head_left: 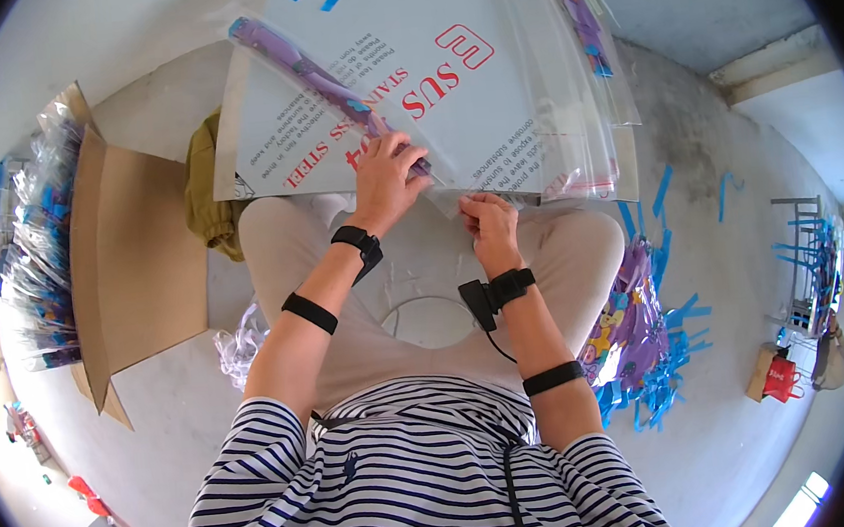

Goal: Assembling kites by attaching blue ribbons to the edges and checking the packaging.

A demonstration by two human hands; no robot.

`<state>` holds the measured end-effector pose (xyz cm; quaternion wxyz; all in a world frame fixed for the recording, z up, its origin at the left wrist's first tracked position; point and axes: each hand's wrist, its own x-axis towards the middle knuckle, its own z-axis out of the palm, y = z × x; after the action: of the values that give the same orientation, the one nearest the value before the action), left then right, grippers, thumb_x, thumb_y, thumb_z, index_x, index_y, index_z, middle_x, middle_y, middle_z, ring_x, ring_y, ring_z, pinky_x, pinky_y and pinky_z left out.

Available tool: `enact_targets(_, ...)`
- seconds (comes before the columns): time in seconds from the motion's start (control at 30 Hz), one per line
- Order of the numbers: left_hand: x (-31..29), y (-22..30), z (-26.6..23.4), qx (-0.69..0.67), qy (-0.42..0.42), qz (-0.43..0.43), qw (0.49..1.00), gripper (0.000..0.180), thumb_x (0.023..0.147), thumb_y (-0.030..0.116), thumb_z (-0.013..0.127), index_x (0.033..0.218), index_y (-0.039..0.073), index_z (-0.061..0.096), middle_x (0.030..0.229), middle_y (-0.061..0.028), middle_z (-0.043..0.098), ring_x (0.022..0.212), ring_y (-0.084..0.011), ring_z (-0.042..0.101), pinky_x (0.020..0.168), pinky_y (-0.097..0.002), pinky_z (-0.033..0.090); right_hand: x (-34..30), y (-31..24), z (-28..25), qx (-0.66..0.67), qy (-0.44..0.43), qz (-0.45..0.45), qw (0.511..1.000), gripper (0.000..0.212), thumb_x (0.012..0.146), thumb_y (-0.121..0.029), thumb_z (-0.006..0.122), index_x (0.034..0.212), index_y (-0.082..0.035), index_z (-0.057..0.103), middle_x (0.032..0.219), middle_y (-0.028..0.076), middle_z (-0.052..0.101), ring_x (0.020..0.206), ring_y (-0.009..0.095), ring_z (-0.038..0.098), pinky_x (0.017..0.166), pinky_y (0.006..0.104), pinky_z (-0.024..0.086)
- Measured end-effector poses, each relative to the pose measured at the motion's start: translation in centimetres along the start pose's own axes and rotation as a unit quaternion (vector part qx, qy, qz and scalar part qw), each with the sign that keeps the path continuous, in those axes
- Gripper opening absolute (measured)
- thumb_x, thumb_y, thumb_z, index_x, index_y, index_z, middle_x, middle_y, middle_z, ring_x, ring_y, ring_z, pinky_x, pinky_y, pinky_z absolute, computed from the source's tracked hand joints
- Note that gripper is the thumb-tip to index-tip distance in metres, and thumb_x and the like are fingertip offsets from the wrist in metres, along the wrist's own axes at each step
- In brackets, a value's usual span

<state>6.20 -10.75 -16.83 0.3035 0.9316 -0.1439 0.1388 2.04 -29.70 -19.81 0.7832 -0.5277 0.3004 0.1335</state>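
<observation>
A long, narrow purple patterned folded strip [299,61], apparently in clear plastic, slants across the white metal-sheet tabletop [515,65] toward me. My left hand [392,174] has bent fingers closed over its near end. At the table's front edge, my right hand [490,225] pinches the clear plastic sleeve [447,201] between thumb and fingers. The fingertips partly hide the sleeve's edge. Flat clear plastic sleeves [573,150] lie stacked to the right of my hands.
On the left, an open cardboard box [140,258] stands beside many plastic-wrapped packs [39,247]. An olive cloth [210,187] hangs by the table's left corner. Purple printed packs [632,315] and blue strips [668,382] lie on the floor by my right knee. Another purple-and-orange strip [579,19] rests at the table's far right.
</observation>
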Motion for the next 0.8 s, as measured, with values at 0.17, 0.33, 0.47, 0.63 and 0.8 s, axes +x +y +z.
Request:
enact_targets(0.17,-0.3,0.6,-0.2,0.010,-0.027,-0.026,0.999,0.046,0.067,0.015,0.084,0.110,0.013,0.069,0.120,-0.0067,0.056,0.113,-0.0316,0.052,0.095,-0.0449,0.045,0.2,0.0,-0.4,0.022,0.001,0.048,0.999,0.005,0.082,-0.003,0.071,0.084,-0.002,0.067,0.073,0.003,0.065,0.057,0.009,0.051,0.053,0.0231,0.038)
enact_targets(0.33,-0.5,1.0,-0.7,-0.011,0.021,0.003,1.000,0.043,0.066,0.015,0.084,0.106,0.010,0.069,0.114,-0.0080,0.058,0.106,-0.0320,0.055,0.086,-0.0436,0.048,0.6,0.7,-0.7,0.026,-0.033,0.067,0.997,0.004,0.088,-0.005,0.068,0.091,-0.007,0.067,0.080,0.002,0.067,0.061,0.009,0.054,0.062,0.0269,0.047)
enact_targets(0.47,-2.9,3.1,-1.1,-0.104,0.026,-0.085,0.991,0.041,0.068,0.020,0.084,0.100,0.002,0.067,0.095,-0.0083,0.065,0.089,-0.0286,0.062,0.078,-0.0389,0.051,0.7,0.8,-1.4,0.028,-0.056,0.056,0.996,0.003,0.089,-0.005,0.067,0.090,-0.007,0.067,0.081,0.002,0.068,0.061,0.009,0.054,0.062,0.0263,0.047)
enact_targets(0.63,-4.8,4.5,0.5,-0.448,-0.121,-0.469,0.751,0.032,0.077,0.032,0.081,0.088,0.007,0.065,0.084,-0.0021,0.066,0.079,-0.0169,0.063,0.074,-0.0327,0.049,0.1,0.2,-1.2,-0.009,-0.044,0.038,0.998,0.004,0.088,-0.006,0.067,0.092,-0.007,0.068,0.078,0.001,0.067,0.060,0.008,0.054,0.059,0.0244,0.046)
enact_targets(0.8,-4.0,3.8,3.2,-0.636,-0.079,-0.521,0.564,0.020,0.085,0.029,0.075,0.094,0.012,0.067,0.087,0.0006,0.067,0.081,-0.0122,0.062,0.076,-0.0320,0.045,-0.7,-0.2,-0.3,-0.068,-0.009,0.014,0.998,0.008,0.083,-0.003,0.069,0.090,-0.001,0.071,0.072,0.001,0.064,0.058,0.007,0.049,0.053,0.0230,0.038)
